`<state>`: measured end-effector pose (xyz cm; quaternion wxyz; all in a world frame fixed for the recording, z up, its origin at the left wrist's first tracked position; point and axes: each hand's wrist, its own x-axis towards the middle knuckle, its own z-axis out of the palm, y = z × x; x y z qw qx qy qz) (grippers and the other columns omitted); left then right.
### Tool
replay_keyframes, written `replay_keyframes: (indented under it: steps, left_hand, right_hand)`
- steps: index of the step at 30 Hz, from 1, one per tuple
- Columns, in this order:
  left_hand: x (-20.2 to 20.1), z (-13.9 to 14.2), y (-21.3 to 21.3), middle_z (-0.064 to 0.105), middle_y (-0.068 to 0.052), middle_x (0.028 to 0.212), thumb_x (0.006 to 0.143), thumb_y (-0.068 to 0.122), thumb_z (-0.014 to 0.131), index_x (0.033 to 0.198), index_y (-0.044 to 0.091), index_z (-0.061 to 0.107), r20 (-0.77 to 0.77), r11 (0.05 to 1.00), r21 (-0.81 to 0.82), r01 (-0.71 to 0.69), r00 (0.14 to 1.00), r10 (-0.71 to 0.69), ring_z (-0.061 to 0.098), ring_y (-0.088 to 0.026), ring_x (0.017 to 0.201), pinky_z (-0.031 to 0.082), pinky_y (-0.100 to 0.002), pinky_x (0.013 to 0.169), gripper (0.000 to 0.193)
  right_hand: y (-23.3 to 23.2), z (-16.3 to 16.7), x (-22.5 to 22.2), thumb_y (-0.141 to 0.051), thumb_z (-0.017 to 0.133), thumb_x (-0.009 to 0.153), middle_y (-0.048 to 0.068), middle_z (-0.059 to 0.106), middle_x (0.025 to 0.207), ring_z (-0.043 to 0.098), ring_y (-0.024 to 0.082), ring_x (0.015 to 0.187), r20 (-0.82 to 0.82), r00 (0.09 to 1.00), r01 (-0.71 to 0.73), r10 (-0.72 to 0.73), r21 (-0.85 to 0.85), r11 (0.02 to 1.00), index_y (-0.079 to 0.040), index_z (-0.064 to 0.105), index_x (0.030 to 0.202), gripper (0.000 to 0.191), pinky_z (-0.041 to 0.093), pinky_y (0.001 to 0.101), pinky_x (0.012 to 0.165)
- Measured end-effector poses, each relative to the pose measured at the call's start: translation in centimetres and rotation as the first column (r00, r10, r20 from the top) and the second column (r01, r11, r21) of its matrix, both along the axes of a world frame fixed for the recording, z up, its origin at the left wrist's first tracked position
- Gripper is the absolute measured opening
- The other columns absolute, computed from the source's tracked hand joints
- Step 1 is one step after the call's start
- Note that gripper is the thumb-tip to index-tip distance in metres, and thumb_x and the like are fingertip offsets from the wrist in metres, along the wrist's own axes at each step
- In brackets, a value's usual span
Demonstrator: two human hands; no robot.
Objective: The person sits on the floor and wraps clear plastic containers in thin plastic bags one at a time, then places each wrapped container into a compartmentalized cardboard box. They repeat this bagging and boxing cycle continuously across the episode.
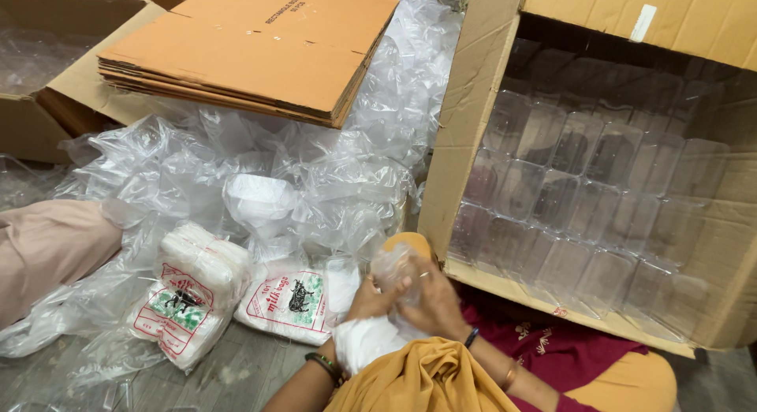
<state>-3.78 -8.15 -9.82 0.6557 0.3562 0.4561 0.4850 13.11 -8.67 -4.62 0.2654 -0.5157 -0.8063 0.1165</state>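
Note:
My left hand (372, 299) and my right hand (434, 302) meet low in the middle of the view, both closed on a crumpled clear plastic bag (392, 264). A white wad of stacked plastic (364, 339) lies just under my left wrist, against my yellow cloth (426, 376). A ring shows on my right hand and bangles on both wrists.
A big open cardboard box (465, 128) at the right holds rows of clear plastic containers (583, 191). Printed packs of white bags (189, 294) lie on the floor at the left among loose clear plastic (315, 175). Flattened cartons (252, 49) are stacked behind.

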Motion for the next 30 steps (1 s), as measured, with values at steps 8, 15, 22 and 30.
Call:
replay_keyframes:
  steps: [8, 15, 22, 30]
  left_hand:
    - [-3.3, -1.3, 1.0, 0.070, -0.013, 0.120, 0.086, 0.028, 0.079, 0.138, -0.001, 0.052, 0.012, 0.959, 0.253, 0.125, 0.991, -0.132, 0.070, -0.018, 0.103, 0.058, -0.030, 0.084, 0.066]
    - [-7.4, -4.2, 1.4, 0.074, -0.007, 0.107, 0.089, 0.035, 0.075, 0.127, 0.000, 0.060, -0.068, 0.983, 0.148, 0.104, 0.993, -0.094, 0.070, -0.013, 0.085, 0.057, -0.032, 0.069, 0.055]
    - [-19.5, -4.4, 0.6, 0.079, -0.007, 0.099, 0.089, 0.036, 0.077, 0.110, 0.002, 0.077, -0.338, 0.979, 0.105, -0.174, 0.920, 0.200, 0.067, -0.014, 0.081, 0.051, -0.030, 0.075, 0.041]
    - [-34.1, -1.9, -5.1, 0.076, -0.019, 0.093, 0.082, 0.053, 0.082, 0.106, 0.002, 0.077, -0.930, 0.714, 0.231, -0.661, 0.067, 0.362, 0.072, -0.036, 0.090, 0.054, -0.046, 0.083, 0.056]
  right_hand:
    - [1.6, -0.1, 3.4, -0.019, 0.076, 0.088, 0.016, 0.048, 0.149, 0.053, 0.024, 0.136, -0.738, 0.654, -0.520, -0.164, -0.596, 0.611, -0.005, 0.025, 0.157, 0.087, 0.047, 0.0373, 0.111]
    - [3.5, -2.4, -0.4, -0.013, 0.080, 0.085, 0.010, 0.065, 0.129, 0.062, 0.016, 0.117, -0.644, 0.764, -0.447, -0.036, -0.569, 0.690, 0.003, 0.048, 0.144, 0.068, 0.054, 0.0309, 0.098]
    - [12.1, -2.2, -10.2, -0.041, 0.078, 0.087, 0.006, 0.069, 0.101, 0.064, 0.012, 0.088, -0.567, 0.823, -0.406, -0.038, -0.633, 0.660, 0.005, 0.055, 0.136, 0.071, 0.053, 0.0286, 0.074]
    - [21.3, -1.1, -21.4, -0.052, 0.081, 0.077, 0.009, 0.055, 0.111, 0.062, 0.016, 0.088, -0.491, 0.822, -0.233, -0.288, -0.752, 0.617, 0.000, 0.034, 0.140, 0.095, 0.057, 0.0337, 0.065]
